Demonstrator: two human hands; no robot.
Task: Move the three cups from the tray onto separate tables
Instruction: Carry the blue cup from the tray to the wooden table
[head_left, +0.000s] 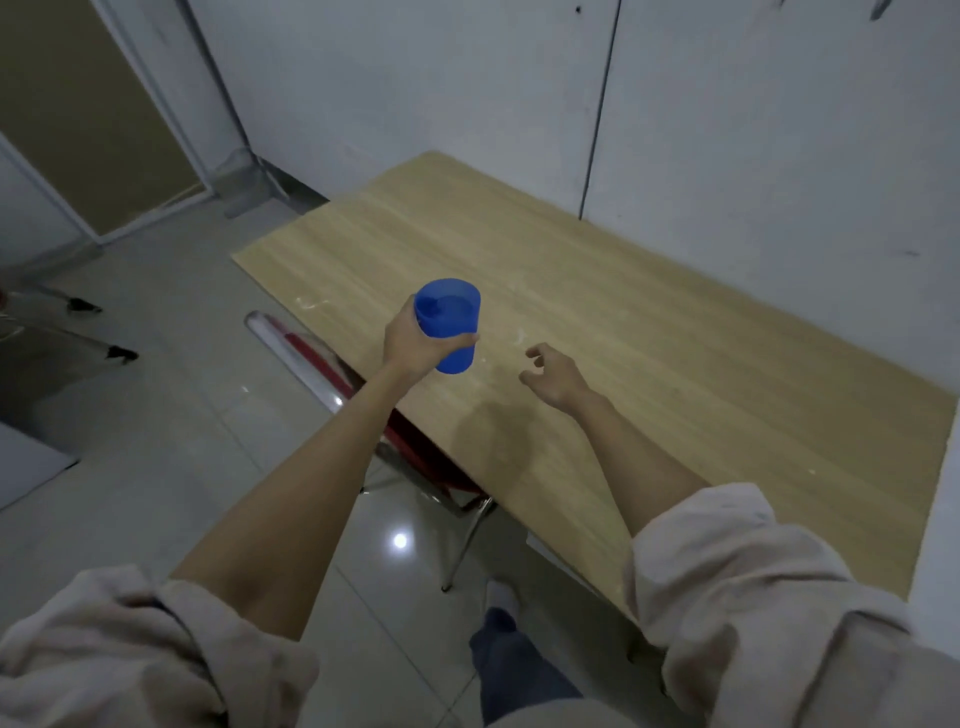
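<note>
A blue plastic cup (450, 322) is upright in my left hand (410, 345), which is wrapped around its lower side. The cup is over the near left part of a light wooden table (649, 332); I cannot tell whether its base touches the tabletop. My right hand (550, 375) hovers over the table a little to the right of the cup, fingers apart and holding nothing. No tray and no other cups are in view.
A red chair with metal legs (415, 467) is tucked under the table's left edge. The table stands against a white wall (727, 130). Glossy grey floor tiles (182, 415) lie to the left, with other chair legs (104, 332) at the far left.
</note>
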